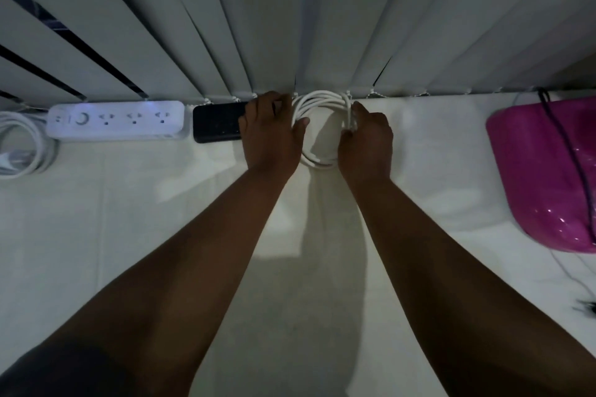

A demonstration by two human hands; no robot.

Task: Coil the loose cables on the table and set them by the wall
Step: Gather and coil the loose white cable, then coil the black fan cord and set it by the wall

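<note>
I see both bare forearms reaching up the middle of the frame to the far edge of the white table [129,219], where it meets the vertical blinds [290,26]. Between the hands lies the white cable coil [322,100], wound into a round loop of several strands, just below centre-top of the frame and up against the foot of the blinds.

My left hand [271,135] is closed around the coil's left side; the thumb shows on the inner side of the strands, but the fingers curl over the far side and I cannot see their tips. My right hand [366,142] pinches the right side of the loop, fingers bunched over the strands there. The lower arc of the coil shows between the two wrists; the parts under both palms are hidden, so I cannot make out any plug or loose end.

Left of the left hand, a black flat box [216,122] is partly covered by the knuckles. Further left sits a white power strip [116,121] with a faint glow on it, and at the left edge another white cable bundle [22,145] is cut off by the frame. At the right edge a glossy pink object [541,177] is also cut off, with a dark cord [561,138] running over it. The scene is dim, and a small dark item at lower right is too unclear to identify.
</note>
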